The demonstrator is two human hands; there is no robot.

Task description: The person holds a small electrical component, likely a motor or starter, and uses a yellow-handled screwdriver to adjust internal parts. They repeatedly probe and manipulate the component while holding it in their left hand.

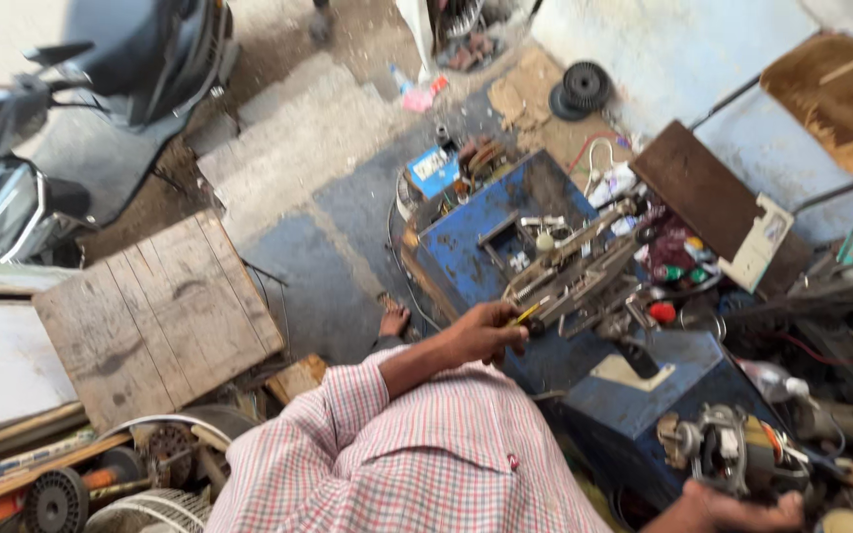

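While the person sits over the clutter, the right hand (733,508), cut off by the lower edge, rests against a small electric motor (733,456); whether its fingers close on it I cannot tell. Farther out, the left hand (486,331) has fingers pinched on a yellow-handled tool (525,314), whose long axis points up-right into a metal winding mechanism (580,266) on the blue metal box (456,252). Blur hides the tip.

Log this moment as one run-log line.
left hand: grips yellow-handled tool in blue toolbox | right hand: on small motor | scooter left
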